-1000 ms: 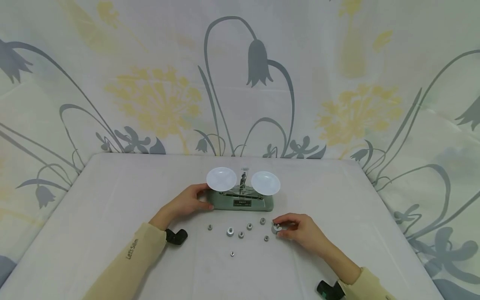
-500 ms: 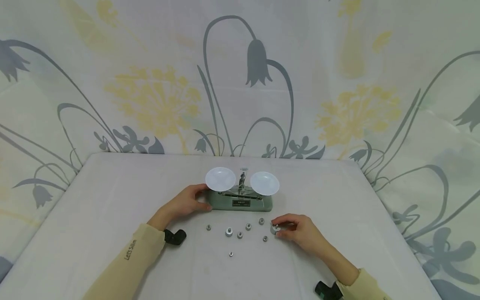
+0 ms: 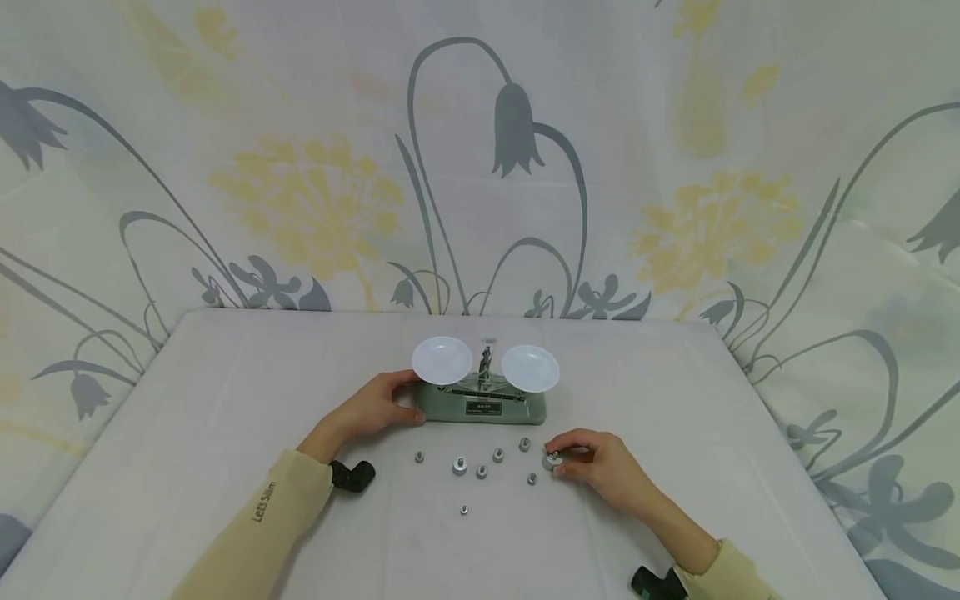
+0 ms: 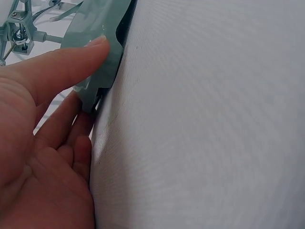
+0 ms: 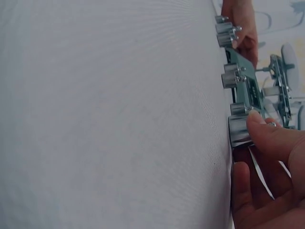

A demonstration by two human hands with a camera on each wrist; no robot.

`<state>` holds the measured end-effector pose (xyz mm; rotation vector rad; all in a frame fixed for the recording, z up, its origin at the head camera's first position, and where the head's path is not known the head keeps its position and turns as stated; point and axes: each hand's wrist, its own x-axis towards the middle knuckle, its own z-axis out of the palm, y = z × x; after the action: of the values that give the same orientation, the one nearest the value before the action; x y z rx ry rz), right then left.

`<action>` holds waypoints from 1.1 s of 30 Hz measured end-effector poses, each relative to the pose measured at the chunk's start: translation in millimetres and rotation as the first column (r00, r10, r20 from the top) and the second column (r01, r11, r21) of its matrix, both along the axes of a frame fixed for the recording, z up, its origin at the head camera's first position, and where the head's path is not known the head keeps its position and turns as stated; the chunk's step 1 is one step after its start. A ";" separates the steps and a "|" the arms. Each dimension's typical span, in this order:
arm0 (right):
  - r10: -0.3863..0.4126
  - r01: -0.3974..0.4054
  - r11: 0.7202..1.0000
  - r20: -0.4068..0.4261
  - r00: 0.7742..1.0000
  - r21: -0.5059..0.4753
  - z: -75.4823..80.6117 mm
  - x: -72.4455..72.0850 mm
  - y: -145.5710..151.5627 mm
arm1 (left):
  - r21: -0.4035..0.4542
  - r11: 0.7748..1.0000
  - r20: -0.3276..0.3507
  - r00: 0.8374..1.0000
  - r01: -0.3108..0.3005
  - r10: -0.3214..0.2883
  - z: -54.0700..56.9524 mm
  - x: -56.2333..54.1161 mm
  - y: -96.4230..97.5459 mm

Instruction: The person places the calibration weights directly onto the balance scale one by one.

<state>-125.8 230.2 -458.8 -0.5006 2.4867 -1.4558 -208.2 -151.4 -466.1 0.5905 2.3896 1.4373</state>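
A green balance scale [image 3: 450,407] with two white pans stands near the back of the table. My left hand [image 3: 375,405] grips the left end of its base; in the left wrist view the thumb lies on top of the green base [image 4: 97,71] and the other fingers are behind its end. To the right and in front of the scale, my right hand [image 3: 603,468] pinches the largest metal weight [image 3: 551,461] between thumb and fingers. In the right wrist view this weight [image 5: 238,131] stands upright on the cloth, its far side hidden by fingers.
Several smaller metal weights stand scattered in front of the scale, among them a mid-sized weight [image 3: 460,467] and a tiny one [image 3: 464,510] closest to me. A white cloth covers the table [image 3: 360,542]. A flowered curtain [image 3: 465,167] hangs behind and at both sides.
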 end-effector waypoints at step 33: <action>-0.012 0.012 1.000 -0.016 1.000 0.001 1.3 0.9 -0.1 | -0.004 1.000 -0.013 1.000 0.006 -0.006 1.0 1.8 1.1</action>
<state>-124.9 230.1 -457.5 -0.4999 2.5070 -1.4603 -206.4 -150.3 -465.0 0.6073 2.3980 1.4299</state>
